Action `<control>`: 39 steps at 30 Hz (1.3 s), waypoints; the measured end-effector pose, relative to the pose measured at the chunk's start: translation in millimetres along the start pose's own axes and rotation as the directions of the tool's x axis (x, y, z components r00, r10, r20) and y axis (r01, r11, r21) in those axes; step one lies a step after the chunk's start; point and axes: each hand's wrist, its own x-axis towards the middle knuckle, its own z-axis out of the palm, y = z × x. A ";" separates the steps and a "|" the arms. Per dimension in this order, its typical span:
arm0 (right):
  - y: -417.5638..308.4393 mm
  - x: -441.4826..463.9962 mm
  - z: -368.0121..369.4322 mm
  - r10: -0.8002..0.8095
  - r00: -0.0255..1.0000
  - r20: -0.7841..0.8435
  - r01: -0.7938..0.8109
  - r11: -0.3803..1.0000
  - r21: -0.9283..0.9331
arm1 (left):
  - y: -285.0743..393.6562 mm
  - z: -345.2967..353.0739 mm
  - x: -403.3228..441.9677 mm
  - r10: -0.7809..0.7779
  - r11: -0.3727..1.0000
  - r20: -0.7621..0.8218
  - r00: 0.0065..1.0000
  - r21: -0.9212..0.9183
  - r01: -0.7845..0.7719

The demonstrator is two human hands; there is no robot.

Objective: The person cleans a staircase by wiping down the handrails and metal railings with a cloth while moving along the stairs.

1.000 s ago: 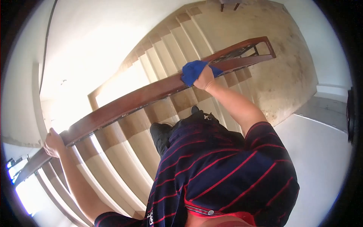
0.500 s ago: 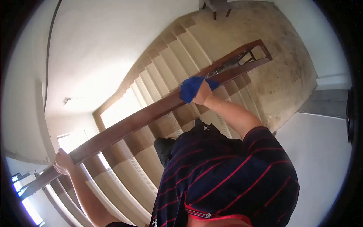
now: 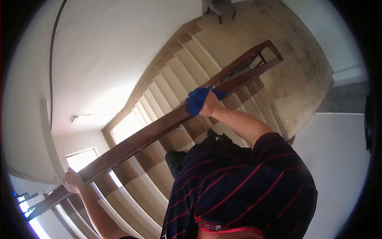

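A reddish-brown handrail (image 3: 137,136) slants across the view from the lower left to the upper right. My left hand (image 3: 73,181) is wrapped round its lower-left part. Farther up the rail, my right hand (image 3: 210,104) grips a blue cloth (image 3: 197,100), which lies bunched over the top of the rail. Part of the cloth sticks out on the far side of my fingers.
Stairs with pale and brown treads (image 3: 149,177) run below me, and another flight (image 3: 175,73) rises beyond the rail. A landing floor (image 3: 298,83) with dark stains lies at the upper right. A grey chair (image 3: 223,7) stands at the top.
The camera view has shifted, so the rail's left part and my left hand appear lower and farther right. My right hand and the cloth appear lower in view, still on the rail.
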 end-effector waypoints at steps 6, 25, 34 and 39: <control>0.0 -13.4 7.6 -0.012 0.993 -0.119 0.012 1.000 0.000 | -2.0 0.6 -0.9 0.003 1.000 0.007 1.000 -0.018 -0.003; -2.0 -10.9 1.8 0.072 0.994 0.084 -0.070 0.997 -0.026 | -17.5 13.7 9.2 -0.017 1.000 0.054 0.998 -0.025 0.019; 22.3 -33.3 35.3 0.094 0.995 0.023 -0.092 0.992 -0.081 | -29.5 32.2 29.2 -0.077 0.994 0.093 0.993 -0.073 0.084; 15.7 -43.9 21.2 0.087 0.994 -0.064 -0.094 0.989 -0.115 | -50.4 54.8 51.3 -0.026 0.990 0.161 0.987 -0.132 0.048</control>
